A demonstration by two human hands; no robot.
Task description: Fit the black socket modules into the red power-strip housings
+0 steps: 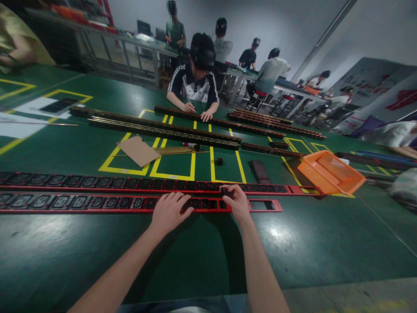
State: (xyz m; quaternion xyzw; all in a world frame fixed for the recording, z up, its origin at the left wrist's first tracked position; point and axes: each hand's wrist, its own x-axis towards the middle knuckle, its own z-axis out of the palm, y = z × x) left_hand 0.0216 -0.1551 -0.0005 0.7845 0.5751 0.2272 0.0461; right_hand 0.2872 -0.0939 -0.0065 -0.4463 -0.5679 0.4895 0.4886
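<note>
Two long red rails filled with black power sockets lie side by side across the green table: a near rail [124, 211] and a far rail [308, 190]. My left hand [169, 213] rests on the near rail with fingers flat and thumb spread, covering some sockets. Between the thumb and fingers of my right hand [239, 203] is a small black socket [224, 191], held just above the rails. Below it, the near rail has uncovered openings toward its right end [276, 205]. Another small black socket [219, 161] sits alone on the table beyond the far rail.
An orange bin [330, 171] stands at the right beyond the rails. A cardboard piece [138, 151], thin brass-coloured strips [179, 150] and long dark rails [163, 128] lie farther back. Across the table a co-worker [195, 82] bends over a rail, holding a pen-like tool.
</note>
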